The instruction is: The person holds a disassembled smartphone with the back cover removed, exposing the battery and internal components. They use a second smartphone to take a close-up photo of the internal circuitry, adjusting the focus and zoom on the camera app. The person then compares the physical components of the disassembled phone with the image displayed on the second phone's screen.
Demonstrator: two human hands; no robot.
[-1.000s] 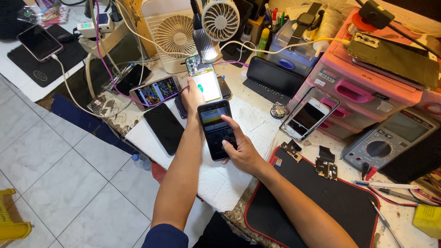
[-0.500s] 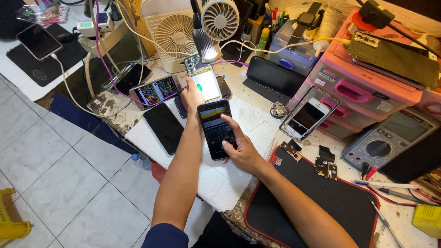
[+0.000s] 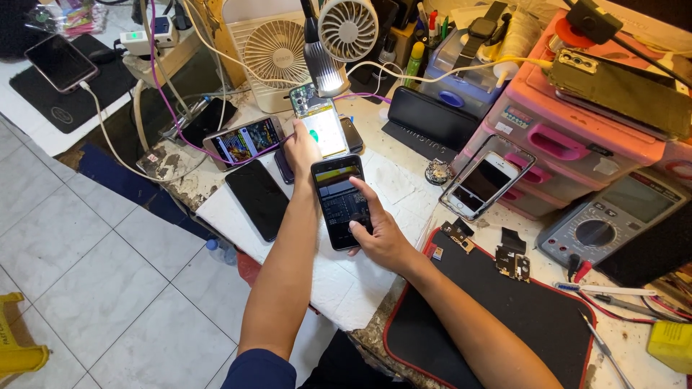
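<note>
Looking down through the head camera, I log my right hand point(image 3: 378, 241) wrapped around a dark smartphone point(image 3: 340, 202) with a lit screen, fingers curled under its right edge and the thumb laid flat on the glass at roughly its 4 o'clock corner; the hand is clamped on the phone. This phone sits over the white padded sheet point(image 3: 346, 288), near frame centre. My left hand point(image 3: 301, 148) reaches to 12 o'clock from that phone, fingers together and pressed down on the lower edge of an opened phone point(image 3: 322, 126) whose exposed board shows at its top and whose screen glows white; the fingertips touch it, but I cannot tell whether they grip it. At 10 o'clock from the held phone, a third phone point(image 3: 245, 140) lies with a colourful display, cabled with a purple lead. At 9 o'clock, a black phone point(image 3: 257, 198) lies face up, screen dark, on the white sheet. At 3 o'clock, a white phone point(image 3: 484, 181) leans against pink plastic drawers point(image 3: 569, 137). At 1 o'clock, a small desk lamp head point(image 3: 322, 68) hangs just above the opened phone, with two small fans point(image 3: 277, 50) behind it. At 4 o'clock, a black work mat with red edging point(image 3: 519, 324) carries small loose circuit parts point(image 3: 513, 261). A grey multimeter point(image 3: 609, 220) lies at 3 o'clock, beyond the drawers.
</note>
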